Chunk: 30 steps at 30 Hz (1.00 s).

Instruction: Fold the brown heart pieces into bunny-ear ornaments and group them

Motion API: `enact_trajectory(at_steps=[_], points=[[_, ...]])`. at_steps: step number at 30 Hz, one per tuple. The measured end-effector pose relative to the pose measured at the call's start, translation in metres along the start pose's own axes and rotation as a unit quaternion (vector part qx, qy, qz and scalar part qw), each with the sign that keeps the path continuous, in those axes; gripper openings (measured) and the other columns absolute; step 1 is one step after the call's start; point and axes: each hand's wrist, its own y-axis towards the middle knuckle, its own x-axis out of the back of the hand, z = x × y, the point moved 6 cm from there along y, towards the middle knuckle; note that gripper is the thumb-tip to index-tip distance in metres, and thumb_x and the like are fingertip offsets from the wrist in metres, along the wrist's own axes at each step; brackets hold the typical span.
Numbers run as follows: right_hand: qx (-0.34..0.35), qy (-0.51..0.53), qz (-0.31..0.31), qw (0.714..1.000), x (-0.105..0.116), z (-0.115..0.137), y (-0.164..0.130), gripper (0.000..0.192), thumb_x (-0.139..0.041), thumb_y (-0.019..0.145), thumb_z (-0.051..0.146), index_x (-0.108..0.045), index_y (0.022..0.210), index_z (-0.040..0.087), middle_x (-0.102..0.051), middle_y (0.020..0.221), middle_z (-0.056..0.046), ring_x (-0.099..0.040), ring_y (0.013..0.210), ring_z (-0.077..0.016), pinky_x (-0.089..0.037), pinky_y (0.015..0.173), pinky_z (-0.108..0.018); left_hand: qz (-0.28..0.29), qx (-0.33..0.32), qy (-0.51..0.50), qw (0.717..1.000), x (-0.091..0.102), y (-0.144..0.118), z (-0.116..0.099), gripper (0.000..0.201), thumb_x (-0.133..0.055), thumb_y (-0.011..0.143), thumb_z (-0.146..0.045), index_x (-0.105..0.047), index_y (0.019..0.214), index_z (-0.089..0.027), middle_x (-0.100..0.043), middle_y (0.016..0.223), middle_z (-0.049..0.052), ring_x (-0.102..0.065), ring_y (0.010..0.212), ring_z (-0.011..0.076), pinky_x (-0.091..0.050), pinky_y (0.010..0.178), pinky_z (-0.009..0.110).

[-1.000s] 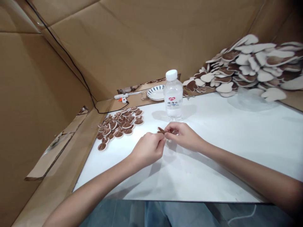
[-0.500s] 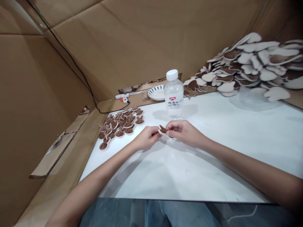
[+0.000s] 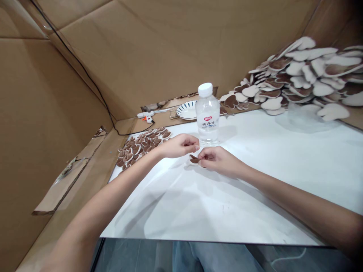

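Note:
My right hand [image 3: 215,160] pinches a small brown plush cutout [image 3: 194,160] with a pale edge, just above the white tabletop. Slightly higher and to the left, my left hand [image 3: 181,145] is closed, its thumb and fingertips drawn together in front of the water bottle [image 3: 208,117]. Whether anything lies between those fingertips is too small to make out. Behind the left forearm lies a cluster of similar brown cutouts [image 3: 147,143], partly covered by the arm.
A large heap of brown-and-white plush pieces [image 3: 300,79] rises at the back right, with a clear plastic bag [image 3: 295,121] before it. Along the back lie a glue gun [image 3: 146,115] with its black cord [image 3: 99,90] and a striped plate [image 3: 185,110]. Cardboard walls [image 3: 170,45] enclose the table.
My left hand has come off the small cutout and moved up and slightly right, towards the bottle. My right hand still holds the cutout, nearly in place.

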Motion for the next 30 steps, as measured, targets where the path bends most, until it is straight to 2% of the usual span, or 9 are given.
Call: enact_trajectory(at_steps=[5,9,11,15,19,23,25,30], points=[[-0.005,-0.013,-0.038,0.999,0.005,-0.002,0.002,0.014,-0.055,0.077,0.027,-0.064,0.074,0.016,-0.061,0.067,-0.001,-0.054,0.062,-0.015,-0.038,0.055,-0.026,-0.04,0.004,0.074,0.996,-0.009,-0.013,-0.015,0.023,-0.046,0.082,-0.023,-0.049,0.061,-0.015,-0.035,0.053,-0.005,-0.029,0.05,0.0076,-0.022,0.049,0.022],[0.004,-0.019,-0.067,0.998,0.009,0.001,0.004,0.013,-0.056,0.075,0.024,-0.066,0.078,0.016,-0.064,0.071,-0.002,-0.057,0.066,-0.0164,-0.042,0.06,-0.026,-0.086,-0.012,0.18,0.98,-0.026,-0.027,-0.027,0.022,-0.045,0.079,-0.015,-0.046,0.057,-0.016,-0.035,0.05,-0.004,-0.029,0.048,0.0083,-0.021,0.051,0.025],[0.007,-0.015,-0.087,0.996,0.012,0.003,0.003,0.012,-0.056,0.075,0.023,-0.066,0.077,0.016,-0.065,0.074,-0.002,-0.058,0.068,-0.0165,-0.042,0.062,-0.027,-0.108,-0.01,0.201,0.974,-0.034,-0.032,-0.026,0.023,-0.045,0.078,-0.014,-0.042,0.055,-0.016,-0.034,0.05,-0.004,-0.027,0.048,0.0083,-0.02,0.051,0.026],[0.009,0.041,-0.101,0.994,0.015,0.007,0.001,0.011,-0.059,0.075,0.025,-0.064,0.076,0.016,-0.064,0.075,-0.002,-0.058,0.072,-0.0165,-0.042,0.066,-0.027,-0.159,0.046,0.114,0.98,-0.039,-0.038,-0.002,0.027,-0.045,0.08,-0.021,-0.038,0.055,-0.016,-0.031,0.05,-0.005,-0.029,0.048,0.0078,-0.021,0.05,0.023],[0.018,0.068,-0.073,0.995,0.011,0.011,0.0,0.01,-0.06,0.075,0.025,-0.063,0.076,0.016,-0.059,0.067,0.001,-0.052,0.062,-0.0121,-0.038,0.06,-0.025,-0.185,0.096,-0.041,0.977,-0.037,-0.035,0.028,0.023,-0.047,0.08,-0.026,-0.047,0.06,-0.015,-0.03,0.05,-0.006,-0.026,0.046,0.0062,-0.019,0.046,0.021],[0.016,0.089,-0.024,0.996,0.006,0.014,-0.001,0.011,-0.059,0.075,0.025,-0.063,0.076,0.015,-0.055,0.064,0.002,-0.047,0.056,-0.0097,-0.034,0.054,-0.023,-0.145,0.04,-0.153,0.977,-0.032,-0.023,0.037,0.017,-0.053,0.074,-0.027,-0.055,0.068,-0.011,-0.042,0.056,-0.004,-0.033,0.051,0.0059,-0.023,0.049,0.019],[0.017,0.101,-0.005,0.995,0.004,0.014,-0.001,0.011,-0.06,0.075,0.026,-0.062,0.075,0.014,-0.055,0.065,0.002,-0.047,0.057,-0.0096,-0.034,0.054,-0.023,-0.092,0.02,-0.191,0.977,-0.031,-0.017,0.038,0.015,-0.056,0.071,-0.026,-0.055,0.068,-0.011,-0.043,0.058,-0.004,-0.034,0.052,0.0059,-0.025,0.05,0.019],[0.015,0.101,0.032,0.994,0.001,0.008,0.0,0.01,-0.061,0.074,0.024,-0.063,0.077,0.015,-0.058,0.069,0.0,-0.05,0.061,-0.011,-0.037,0.056,-0.023,0.037,0.042,-0.21,0.976,-0.025,-0.007,0.044,0.02,-0.058,0.071,-0.031,-0.057,0.072,-0.011,-0.041,0.056,-0.004,-0.032,0.051,0.0059,-0.024,0.05,0.02]])
